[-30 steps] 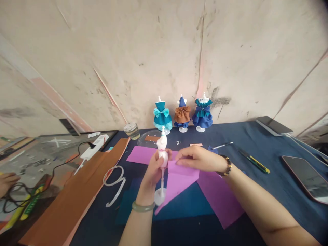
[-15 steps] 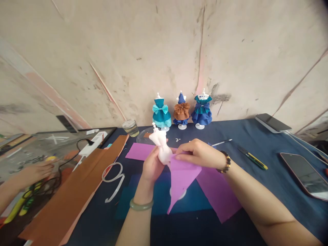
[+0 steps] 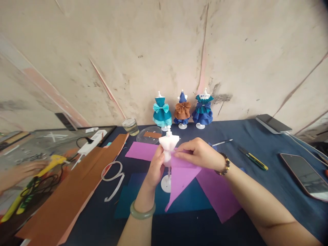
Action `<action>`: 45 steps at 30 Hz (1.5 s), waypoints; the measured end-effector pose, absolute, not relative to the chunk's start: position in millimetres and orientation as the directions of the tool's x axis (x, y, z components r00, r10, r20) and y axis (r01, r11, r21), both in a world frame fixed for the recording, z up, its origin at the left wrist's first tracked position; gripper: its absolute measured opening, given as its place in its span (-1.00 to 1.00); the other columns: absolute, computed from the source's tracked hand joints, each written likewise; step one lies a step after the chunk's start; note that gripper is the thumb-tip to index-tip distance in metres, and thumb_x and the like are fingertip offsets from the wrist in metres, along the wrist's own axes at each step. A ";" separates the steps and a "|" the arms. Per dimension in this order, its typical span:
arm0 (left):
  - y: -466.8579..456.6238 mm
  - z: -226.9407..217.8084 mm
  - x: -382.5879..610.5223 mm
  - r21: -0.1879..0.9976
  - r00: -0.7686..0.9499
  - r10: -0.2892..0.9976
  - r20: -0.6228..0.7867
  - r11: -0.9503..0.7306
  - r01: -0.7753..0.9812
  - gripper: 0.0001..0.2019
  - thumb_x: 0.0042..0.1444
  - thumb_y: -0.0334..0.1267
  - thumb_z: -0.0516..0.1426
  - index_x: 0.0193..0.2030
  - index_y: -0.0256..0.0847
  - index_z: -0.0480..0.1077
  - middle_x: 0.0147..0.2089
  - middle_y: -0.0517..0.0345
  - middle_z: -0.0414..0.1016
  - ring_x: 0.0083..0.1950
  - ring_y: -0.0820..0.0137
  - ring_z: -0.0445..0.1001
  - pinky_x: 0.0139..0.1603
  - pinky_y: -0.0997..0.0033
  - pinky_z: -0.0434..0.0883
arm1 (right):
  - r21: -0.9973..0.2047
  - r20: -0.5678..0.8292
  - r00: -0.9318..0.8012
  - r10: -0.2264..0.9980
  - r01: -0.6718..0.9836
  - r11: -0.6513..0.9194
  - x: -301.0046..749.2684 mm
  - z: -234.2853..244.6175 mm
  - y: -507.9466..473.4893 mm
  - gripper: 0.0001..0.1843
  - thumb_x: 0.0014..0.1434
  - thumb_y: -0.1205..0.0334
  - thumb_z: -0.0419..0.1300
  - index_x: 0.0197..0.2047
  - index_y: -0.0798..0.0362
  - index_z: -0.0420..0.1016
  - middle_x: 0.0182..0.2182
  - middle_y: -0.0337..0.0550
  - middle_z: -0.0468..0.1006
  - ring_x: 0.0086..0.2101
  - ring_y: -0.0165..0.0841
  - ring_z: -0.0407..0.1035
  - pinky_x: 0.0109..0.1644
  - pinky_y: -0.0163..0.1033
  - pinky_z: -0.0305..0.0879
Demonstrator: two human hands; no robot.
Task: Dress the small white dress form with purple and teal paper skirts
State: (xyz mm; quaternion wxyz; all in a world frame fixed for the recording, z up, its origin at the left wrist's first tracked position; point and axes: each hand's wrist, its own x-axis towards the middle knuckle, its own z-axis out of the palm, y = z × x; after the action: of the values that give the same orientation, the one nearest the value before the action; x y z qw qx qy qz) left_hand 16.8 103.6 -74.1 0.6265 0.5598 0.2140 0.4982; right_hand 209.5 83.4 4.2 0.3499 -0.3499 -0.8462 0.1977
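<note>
A small white mannequin (image 3: pixel 169 140) on a round stand is upright in front of me. My left hand (image 3: pixel 155 168) grips it around the waist from the left, fingers partly hidden behind it. Between the thumb and fingers of my right hand (image 3: pixel 201 154) is pinched a purple paper-like piece (image 3: pixel 181 179), its top edge against the mannequin's right side at the waist and a point hanging down. Below lie a larger purple sheet (image 3: pixel 220 196) and teal-blue sheets (image 3: pixel 143 202). A purple strip (image 3: pixel 140 151) lies behind my left hand.
Three dressed mini mannequins (image 3: pixel 182 111) stand by the wall. A glass (image 3: pixel 130 127) and clear dish (image 3: pixel 139 136) are behind left. Brown sheets (image 3: pixel 74 184) lie left, near another person's hand (image 3: pixel 28 171) and a yellow glue gun (image 3: pixel 52 163). Right are a cutter (image 3: pixel 253 159) and phone (image 3: pixel 304 174).
The mannequin has gone from tilted to upright and turned its front toward me, showing its stand. The right hand keeps its pinch. At left, the glue gun has come into clearer view.
</note>
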 end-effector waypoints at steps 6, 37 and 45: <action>103.9 -75.8 16.2 0.917 0.396 0.861 0.319 -0.175 -0.358 -0.52 0.29 -0.03 0.02 0.30 -0.12 0.26 0.23 0.00 0.39 0.23 0.16 0.35 0.20 0.23 0.31 | -0.604 0.445 -0.489 0.750 0.455 0.654 208.0 2.7 82.9 -0.60 0.31 0.11 0.14 -0.49 0.16 0.50 -0.60 -0.28 0.43 -0.58 -0.56 0.10 -0.45 -0.38 0.04; 81.2 -52.9 19.9 0.982 0.295 0.943 0.154 -0.113 -0.150 -0.60 0.19 0.02 0.15 0.04 -0.19 0.48 -0.23 0.07 0.59 -0.32 0.32 0.48 -0.29 0.39 0.37 | -0.516 0.467 -0.451 0.761 0.560 0.649 202.8 -1.2 80.7 -0.71 0.29 0.15 0.16 -0.37 0.13 0.57 -0.66 -0.33 0.33 -0.60 -0.54 0.14 -0.44 -0.38 0.02; 81.3 -51.5 21.3 0.984 0.269 0.951 0.154 -0.125 -0.124 -0.69 0.17 0.01 0.15 -0.17 -0.19 0.50 -0.36 0.13 0.52 -0.36 0.33 0.42 -0.29 0.36 0.35 | -0.475 0.474 -0.462 0.749 0.583 0.660 201.8 1.2 79.1 -0.72 0.29 0.15 0.14 -0.39 0.11 0.53 -0.67 -0.33 0.29 -0.61 -0.52 0.13 -0.44 -0.38 0.01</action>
State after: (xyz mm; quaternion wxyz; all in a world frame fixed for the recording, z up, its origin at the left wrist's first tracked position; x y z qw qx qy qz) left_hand 21.3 81.3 -51.5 0.5540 0.5722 0.3614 0.4848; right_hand 201.8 79.1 1.2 0.3377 -0.3935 -0.8461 0.1235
